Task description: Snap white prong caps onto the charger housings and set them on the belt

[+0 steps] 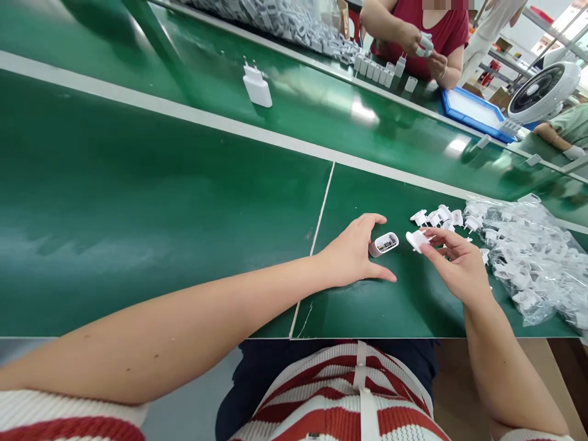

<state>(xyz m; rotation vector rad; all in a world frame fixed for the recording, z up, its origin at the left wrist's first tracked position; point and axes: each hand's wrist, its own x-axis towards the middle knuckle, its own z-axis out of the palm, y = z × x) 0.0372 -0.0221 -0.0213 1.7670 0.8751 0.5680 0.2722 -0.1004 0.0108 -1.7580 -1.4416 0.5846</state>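
Note:
A white charger housing (384, 244) with its open end showing small electronic parts stands on the green bench. My left hand (351, 252) is around it, thumb and index finger spread wide to either side; whether the palm touches the housing cannot be made out. To its right, a white plug cover (416, 240) with pins is pinched between the thumb and fingers of my right hand (459, 263), a short gap from the housing. Several loose plug covers (441, 215) lie just beyond my right hand.
A clear plastic bag (542, 257) full of plug covers lies at the right. One complete charger (258, 87) rests on the belt beyond the pale strip (193, 119). Across it, a co-worker (427, 43) handles white parts near a row of chargers (374, 69) and a blue tray (478, 113).

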